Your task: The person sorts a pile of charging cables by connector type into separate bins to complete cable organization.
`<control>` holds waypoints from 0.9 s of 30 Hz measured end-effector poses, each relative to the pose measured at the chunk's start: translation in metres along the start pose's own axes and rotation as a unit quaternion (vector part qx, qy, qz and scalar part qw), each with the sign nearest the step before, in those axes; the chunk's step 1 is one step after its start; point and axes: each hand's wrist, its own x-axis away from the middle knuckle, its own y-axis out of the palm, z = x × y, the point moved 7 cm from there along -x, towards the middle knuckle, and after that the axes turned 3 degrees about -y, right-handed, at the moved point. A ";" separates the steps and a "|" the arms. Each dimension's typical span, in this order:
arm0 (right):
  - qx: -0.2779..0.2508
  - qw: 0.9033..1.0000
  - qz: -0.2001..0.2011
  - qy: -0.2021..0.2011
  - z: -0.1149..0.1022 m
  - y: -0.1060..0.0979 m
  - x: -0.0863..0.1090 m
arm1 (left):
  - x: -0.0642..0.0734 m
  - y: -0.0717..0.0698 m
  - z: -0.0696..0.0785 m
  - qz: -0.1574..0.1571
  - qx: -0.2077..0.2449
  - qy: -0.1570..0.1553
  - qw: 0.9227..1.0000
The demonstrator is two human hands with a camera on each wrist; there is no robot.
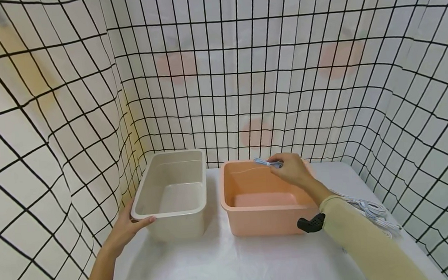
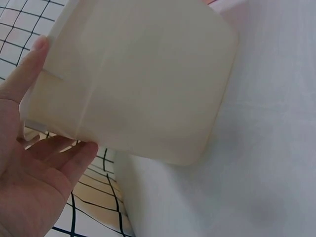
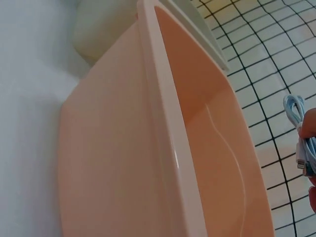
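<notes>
1. Head: the right hand (image 1: 290, 168) pinches one looped, pale-blue cable (image 1: 265, 162) above the peach bin (image 1: 269, 221); the left hand (image 1: 129, 228) grips the cream bin (image 1: 176, 229). Two bins, both smooth, rectangular.
2. Left wrist: thumb and fingers clasp the cream rim.
3. Right wrist: the cable shows a white connector (image 3: 300, 154).
</notes>
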 end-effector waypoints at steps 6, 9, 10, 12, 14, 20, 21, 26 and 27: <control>0.000 0.999 -0.035 -0.006 -0.019 0.022 -0.018 | 0.000 -0.001 0.000 0.001 -0.003 -0.004 1.000; -0.010 0.998 -0.053 -0.013 -0.032 0.032 -0.025 | 0.000 -0.001 -0.001 0.000 -0.003 -0.004 1.000; -0.013 0.998 -0.057 -0.018 -0.036 0.035 -0.028 | 0.000 -0.001 -0.001 -0.002 -0.002 -0.003 1.000; -0.022 0.997 -0.064 -0.027 -0.044 0.041 -0.034 | 0.000 -0.001 0.000 -0.005 0.001 0.001 1.000; -0.024 0.997 -0.067 -0.041 -0.053 0.046 -0.040 | -0.001 -0.001 0.001 -0.007 0.004 0.004 1.000; -0.034 0.995 -0.074 -0.055 -0.069 0.067 -0.056 | 0.000 -0.003 0.001 -0.010 0.004 0.005 1.000; -0.037 0.995 -0.076 -0.053 -0.071 0.070 -0.058 | 0.000 -0.003 0.001 -0.009 0.004 0.005 1.000; -0.042 0.993 -0.089 -0.058 -0.083 0.086 -0.069 | 0.001 -0.003 0.001 -0.009 0.012 0.012 1.000; -0.041 0.993 -0.093 -0.058 -0.086 0.090 -0.071 | 0.001 -0.003 0.001 -0.009 0.013 0.013 1.000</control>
